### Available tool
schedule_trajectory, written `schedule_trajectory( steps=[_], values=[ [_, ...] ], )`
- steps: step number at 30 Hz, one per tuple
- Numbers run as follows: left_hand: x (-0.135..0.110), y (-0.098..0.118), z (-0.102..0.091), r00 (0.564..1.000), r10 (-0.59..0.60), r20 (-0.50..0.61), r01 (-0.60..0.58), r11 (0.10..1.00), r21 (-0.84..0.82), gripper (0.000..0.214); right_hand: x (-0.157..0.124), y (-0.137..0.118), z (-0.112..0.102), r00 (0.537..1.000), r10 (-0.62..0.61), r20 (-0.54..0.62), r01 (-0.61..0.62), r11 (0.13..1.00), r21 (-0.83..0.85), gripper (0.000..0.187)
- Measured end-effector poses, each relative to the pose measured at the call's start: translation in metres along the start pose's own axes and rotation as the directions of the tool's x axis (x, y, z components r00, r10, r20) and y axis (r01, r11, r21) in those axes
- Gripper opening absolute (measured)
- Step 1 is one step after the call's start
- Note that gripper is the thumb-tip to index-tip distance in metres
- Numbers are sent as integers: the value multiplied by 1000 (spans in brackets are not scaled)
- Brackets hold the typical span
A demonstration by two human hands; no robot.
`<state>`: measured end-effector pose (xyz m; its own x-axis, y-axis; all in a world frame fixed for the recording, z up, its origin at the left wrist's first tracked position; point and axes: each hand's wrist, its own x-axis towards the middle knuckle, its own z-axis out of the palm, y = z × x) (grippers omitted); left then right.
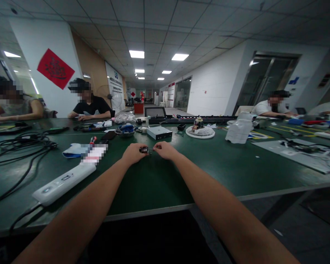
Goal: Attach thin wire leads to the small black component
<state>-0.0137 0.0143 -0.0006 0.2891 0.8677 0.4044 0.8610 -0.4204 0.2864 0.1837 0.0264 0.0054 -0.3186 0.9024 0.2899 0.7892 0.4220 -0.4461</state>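
Observation:
Over the green table [154, 183], my left hand [133, 154] closes its fingers round a small dark metal cylinder [144, 150], whose shiny end faces right. My right hand [165, 150] is just to the right of it, thumb and fingers pinched together close to that end. Whatever the right fingertips hold is too small to make out. Beyond both hands lies a silver box like a computer disc drive [159, 132]. Left of that box stands a bowl [125, 131] with blue material in it.
A white power strip [64, 184] and coiled black cables [24, 143] lie at left, near a blue-and-white cloth [76, 150]. A white fan grille [200, 132] and a white plastic-looking bundle [239, 129] stand right of centre. Several people [92, 104] sit round the table.

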Motion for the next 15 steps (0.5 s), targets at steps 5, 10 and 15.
schedule_trajectory(
  steps=[5,10,15],
  values=[
    [-1,6,-3,1000,6,21,-7,999,34,41,0,-1,0,999,23,29,-21,998,-60,16],
    [-1,6,-4,999,31,15,-31,998,48,39,-1,-2,-5,993,76,87,-74,997,-18,26],
    [1,2,1,1000,-5,16,4,997,73,33,-1,-2,-4,991,126,40,-125,992,-14,38]
  ],
)
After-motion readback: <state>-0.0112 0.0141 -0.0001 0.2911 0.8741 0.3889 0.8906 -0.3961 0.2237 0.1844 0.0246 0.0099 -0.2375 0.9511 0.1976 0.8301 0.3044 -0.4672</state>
